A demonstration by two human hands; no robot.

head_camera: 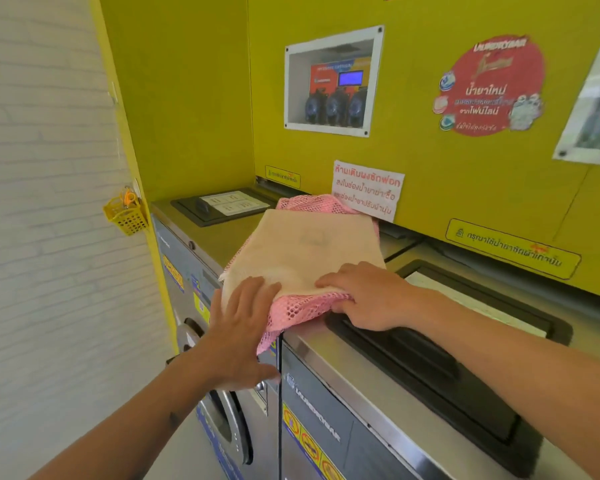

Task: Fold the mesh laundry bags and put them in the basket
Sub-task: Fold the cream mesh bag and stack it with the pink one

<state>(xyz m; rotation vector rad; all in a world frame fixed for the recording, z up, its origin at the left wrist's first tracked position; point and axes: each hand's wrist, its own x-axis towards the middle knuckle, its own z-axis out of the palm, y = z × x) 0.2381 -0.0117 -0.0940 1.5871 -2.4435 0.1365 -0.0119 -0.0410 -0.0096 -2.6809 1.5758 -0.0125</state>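
A cream mesh laundry bag lies flat on top of a pink mesh laundry bag, both on the steel top of the washing machines. The pink bag pokes out behind the cream one and hangs over the front edge. My left hand rests with spread fingers on the near left corner of the pile. On the near right corner, my right hand lies with its fingers on the cream bag and its thumb by the pink mesh. No laundry basket for the bags is in view.
A black detergent drawer lid sits at the back left, another black lid under my right forearm. A yellow wall panel with stickers rises behind. A small yellow basket hangs on the left wall beside white brick.
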